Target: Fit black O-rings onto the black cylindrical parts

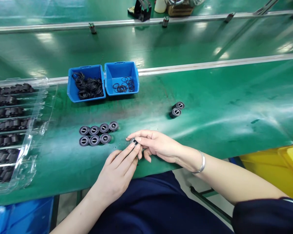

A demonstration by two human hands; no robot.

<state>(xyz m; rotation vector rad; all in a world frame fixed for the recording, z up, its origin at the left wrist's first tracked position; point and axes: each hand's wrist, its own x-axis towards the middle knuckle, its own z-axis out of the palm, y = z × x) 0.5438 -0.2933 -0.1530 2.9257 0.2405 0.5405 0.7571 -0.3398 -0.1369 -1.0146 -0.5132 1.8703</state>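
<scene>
Near the table's front edge, my right hand (158, 145) has its thumb and fingers closed on a small round black part (134, 141). My left hand (120, 170) touches the same part with its fingertips pressed together, and these fingers partly cover it. Left of the hands, several round black parts (94, 140) with a light slot on top stand in two rows. Two more such parts (176, 112) stand together to the right, beyond my right hand.
Behind the rows are a blue bin (86, 100) of black rings and a blue bin (122, 67) with fewer rings. Clear plastic trays (29, 136) of black parts lie at the left. A yellow container (263, 165) is at the lower right.
</scene>
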